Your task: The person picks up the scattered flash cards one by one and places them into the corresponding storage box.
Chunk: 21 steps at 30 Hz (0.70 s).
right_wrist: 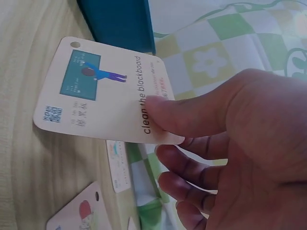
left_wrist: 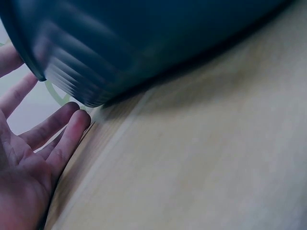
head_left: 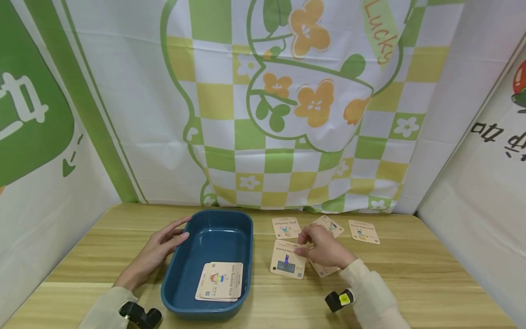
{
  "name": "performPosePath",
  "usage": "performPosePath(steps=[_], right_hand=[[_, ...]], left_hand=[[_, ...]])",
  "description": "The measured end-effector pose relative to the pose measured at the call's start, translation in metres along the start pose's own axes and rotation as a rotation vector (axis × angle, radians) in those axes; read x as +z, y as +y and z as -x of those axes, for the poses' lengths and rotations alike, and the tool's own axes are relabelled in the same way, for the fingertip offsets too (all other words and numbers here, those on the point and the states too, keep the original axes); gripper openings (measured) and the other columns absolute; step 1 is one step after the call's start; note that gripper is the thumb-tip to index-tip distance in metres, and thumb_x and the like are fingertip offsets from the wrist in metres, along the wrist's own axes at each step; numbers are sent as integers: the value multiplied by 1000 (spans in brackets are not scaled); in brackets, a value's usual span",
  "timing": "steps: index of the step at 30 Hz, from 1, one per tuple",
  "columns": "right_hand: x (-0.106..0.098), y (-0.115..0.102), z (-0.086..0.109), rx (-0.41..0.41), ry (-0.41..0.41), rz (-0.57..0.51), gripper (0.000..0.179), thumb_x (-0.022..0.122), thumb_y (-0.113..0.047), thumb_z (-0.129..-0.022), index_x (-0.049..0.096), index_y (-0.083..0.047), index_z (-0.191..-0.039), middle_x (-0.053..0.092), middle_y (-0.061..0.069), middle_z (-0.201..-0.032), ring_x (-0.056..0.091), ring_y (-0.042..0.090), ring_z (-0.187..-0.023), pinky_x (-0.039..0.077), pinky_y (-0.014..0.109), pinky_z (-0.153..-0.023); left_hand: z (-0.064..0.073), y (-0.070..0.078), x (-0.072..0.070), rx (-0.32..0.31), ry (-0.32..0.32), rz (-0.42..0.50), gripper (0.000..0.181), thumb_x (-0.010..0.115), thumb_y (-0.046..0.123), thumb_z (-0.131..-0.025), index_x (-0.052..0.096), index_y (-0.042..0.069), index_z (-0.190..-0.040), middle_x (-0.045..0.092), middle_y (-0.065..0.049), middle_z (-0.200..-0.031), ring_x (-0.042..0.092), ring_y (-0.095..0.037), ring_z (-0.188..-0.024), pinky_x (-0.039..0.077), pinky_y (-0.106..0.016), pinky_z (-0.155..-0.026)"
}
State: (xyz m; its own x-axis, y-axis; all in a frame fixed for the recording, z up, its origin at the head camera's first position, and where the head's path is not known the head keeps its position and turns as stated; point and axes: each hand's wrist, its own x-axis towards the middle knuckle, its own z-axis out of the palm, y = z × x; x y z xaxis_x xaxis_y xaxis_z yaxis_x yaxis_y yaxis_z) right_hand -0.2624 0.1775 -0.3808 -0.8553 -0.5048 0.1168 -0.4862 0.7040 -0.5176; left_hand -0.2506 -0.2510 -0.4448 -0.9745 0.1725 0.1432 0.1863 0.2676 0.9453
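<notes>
My right hand (head_left: 324, 246) pinches a "clean the blackboard" flashcard (right_wrist: 105, 91) between thumb and fingers, tilted up off the table in the right wrist view. In the head view that card shows its blackboard picture just left of the fingers. My left hand (head_left: 158, 249) lies along the left side of a blue tray (head_left: 166, 283), fingertips at its rim, fingers fairly straight and spread. Inside the tray, toward its near end, is a small stack of flashcards (head_left: 222, 281), the top one showing a cartoon child. Another card (head_left: 324, 269) lies partly hidden under my right hand.
Behind the right hand lie a "play football" card (head_left: 286, 227), a partly covered card (head_left: 332, 225) and, farther right, another card (head_left: 364, 231). The wooden table (head_left: 419, 283) ends at a patterned cloth (head_left: 283, 164) at the back.
</notes>
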Motion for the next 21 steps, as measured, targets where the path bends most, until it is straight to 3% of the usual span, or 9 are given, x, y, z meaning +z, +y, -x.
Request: performPosePath(steps=[10, 16, 21], right_hand=[[-5, -2, 0, -9, -19, 58, 16, 77, -16, -92, 65, -13, -81, 56, -4, -82, 49, 16, -78, 40, 34, -73], [-8, -5, 2, -29, -23, -4, 16, 73, -18, -95, 67, -12, -81, 56, 0, -87, 57, 7, -56, 47, 38, -78], [-12, -9, 3, -35, 75, 0, 16, 74, -18, -94, 68, -15, -80, 62, -4, -87, 60, 16, -80, 48, 45, -84]], left_hand=[[0, 0, 0, 5, -3, 2, 56, 54, 29, -107, 37, 13, -158, 45, -25, -149, 47, -41, -131, 40, -63, -105], [0, 0, 0, 0, -3, -1, 56, 54, 29, -107, 37, 13, -158, 45, -25, -149, 47, -42, -132, 40, -63, -105], [-1, 0, 0, -5, 0, -1, 56, 54, 30, -107, 37, 13, -158, 45, -25, -149, 47, -41, -132, 41, -62, -104]])
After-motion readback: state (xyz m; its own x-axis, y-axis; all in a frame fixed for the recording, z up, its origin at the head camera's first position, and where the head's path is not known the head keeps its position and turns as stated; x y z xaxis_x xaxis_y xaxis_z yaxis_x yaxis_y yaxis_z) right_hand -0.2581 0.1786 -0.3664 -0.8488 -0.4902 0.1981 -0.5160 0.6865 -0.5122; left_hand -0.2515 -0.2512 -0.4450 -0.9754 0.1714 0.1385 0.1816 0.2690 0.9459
